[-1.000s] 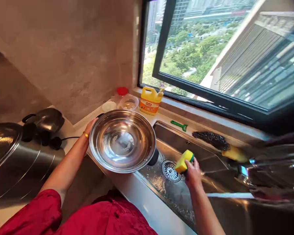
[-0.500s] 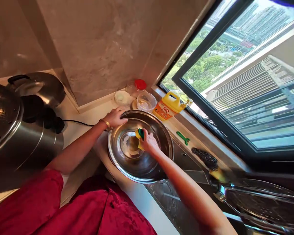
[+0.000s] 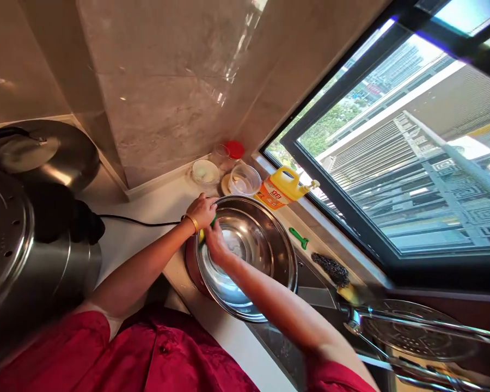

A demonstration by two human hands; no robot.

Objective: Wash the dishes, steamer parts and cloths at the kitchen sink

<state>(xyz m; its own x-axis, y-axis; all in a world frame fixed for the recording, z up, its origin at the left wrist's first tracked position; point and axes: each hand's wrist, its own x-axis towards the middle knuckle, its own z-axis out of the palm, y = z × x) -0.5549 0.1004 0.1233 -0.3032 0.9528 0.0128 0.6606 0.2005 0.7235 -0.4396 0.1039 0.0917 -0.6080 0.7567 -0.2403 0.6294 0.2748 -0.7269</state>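
Note:
A wide stainless steel basin (image 3: 265, 239) rests on the counter edge beside the sink, tilted a little. My left hand (image 3: 202, 211), with a gold bracelet at the wrist, is closed over the basin's left rim. Just inside that rim, my right hand (image 3: 217, 242) is closed on a yellow and green sponge (image 3: 202, 237), pressing it against the inner wall. Most of the sponge is hidden behind my fingers. The two hands are close together, almost touching.
Behind the basin stand a yellow detergent jug (image 3: 283, 188), a clear plastic tub (image 3: 245, 179) and a red lid (image 3: 234, 149). A green peeler (image 3: 298, 238) and a dark scrubber (image 3: 330, 269) lie along the sill. A big steel pot (image 3: 44, 267) stands left; a faucet (image 3: 353, 321) is right.
My right hand has carried the sponge from over the basin's middle to its left wall, beside my left hand. The basin now tilts differently, and the view has shifted.

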